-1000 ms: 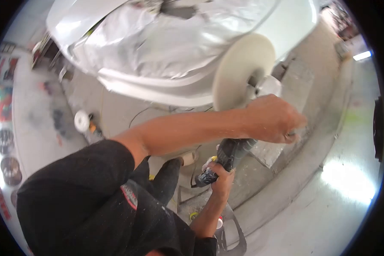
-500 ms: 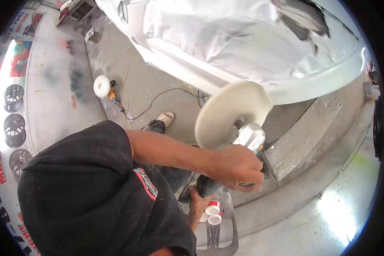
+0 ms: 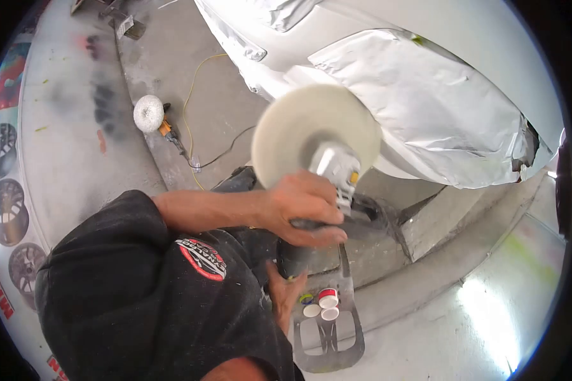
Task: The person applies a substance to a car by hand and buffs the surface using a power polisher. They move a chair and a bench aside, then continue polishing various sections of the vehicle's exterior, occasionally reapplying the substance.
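I hold a power polisher (image 3: 334,165) in both hands, in front of my dark shirt. Its wide cream pad (image 3: 291,124) is smeared by motion and overlaps the edge of the white car body (image 3: 388,16) in this view. My left hand (image 3: 302,206) is closed round the black handle near the silver head. Lower down, my right hand (image 3: 285,289) wraps the dark rear end of the polisher, its fingers partly hidden. White masking sheet (image 3: 419,108) covers much of the car beside the pad.
Another polisher (image 3: 149,114) with a white fluffy pad lies on the floor, near a yellow cord (image 3: 185,117). Several small tubs (image 3: 328,297) stand on a grey stool (image 3: 358,336) by my right hand. A wall with wheel pictures (image 3: 7,213) runs along the left.
The polisher has moved up and left in view, its pad now facing more squarely to me. Both hands keep their hold. My view has shifted, showing more of the car's masked side.
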